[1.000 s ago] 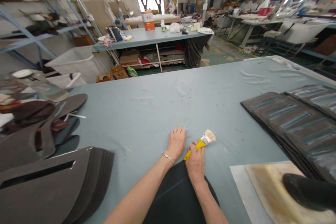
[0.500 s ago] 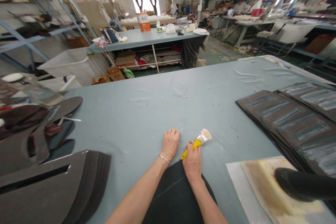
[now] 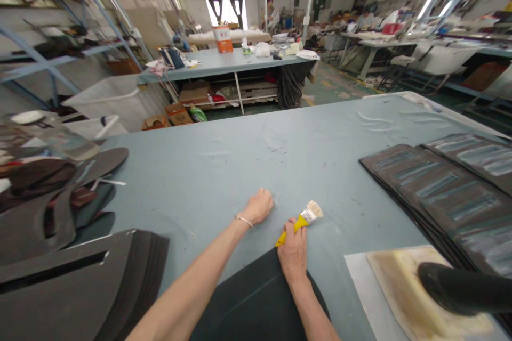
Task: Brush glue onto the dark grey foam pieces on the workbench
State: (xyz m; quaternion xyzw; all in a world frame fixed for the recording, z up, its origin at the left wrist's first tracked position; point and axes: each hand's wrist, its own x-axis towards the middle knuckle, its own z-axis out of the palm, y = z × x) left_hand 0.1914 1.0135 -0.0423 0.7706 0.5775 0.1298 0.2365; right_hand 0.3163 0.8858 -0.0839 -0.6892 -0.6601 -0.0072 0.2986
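1. On the grey worktable point(image 3: 224, 170) in a busy workshop, two stacks of dark panels: nine o'clock point(image 3: 80, 282), three o'clock point(image 3: 440, 186).
2. Right hand point(image 3: 293, 253) is clamped on one yellow brush point(image 3: 300, 221), six o'clock; left hand point(image 3: 259, 206) is seemingly curled, empty.

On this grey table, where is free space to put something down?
The widest bare patch of the table lies beyond the left hand and the brush, between the dark cut pieces on the left and the stacked panels on the right. The near right corner is crowded by the stained board.
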